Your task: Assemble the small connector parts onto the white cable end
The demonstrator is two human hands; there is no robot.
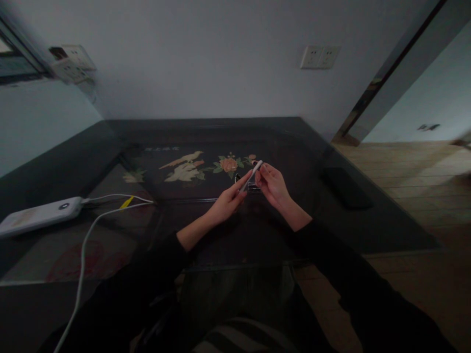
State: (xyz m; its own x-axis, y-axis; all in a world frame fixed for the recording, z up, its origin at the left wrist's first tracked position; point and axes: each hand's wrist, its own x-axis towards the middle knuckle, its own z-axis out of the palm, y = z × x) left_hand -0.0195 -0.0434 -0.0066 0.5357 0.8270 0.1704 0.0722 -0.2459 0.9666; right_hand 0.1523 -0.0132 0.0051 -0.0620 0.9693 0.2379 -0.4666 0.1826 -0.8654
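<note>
striped cloth (239, 338) shows lowest in the head view, between black sleeves (353, 274). beyond it, the left hand (227, 201) grasps a slim white item (252, 174), which tilts above the dark table (239, 245). the right hand (273, 185) bends its fingers at the item's upper end; whether they clasp it i cannot tell. a white device (42, 216) lies left, a black slab (346, 188) right.

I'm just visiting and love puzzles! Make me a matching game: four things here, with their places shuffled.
1. pale thin object
2. yellow tag
3. black slab
4. long white device

A. on the right side of the tabletop
B. on a white cable
C. on the tabletop's left side
D. in the left hand

Pairs: 1-D, 2-B, 3-A, 4-C
</note>
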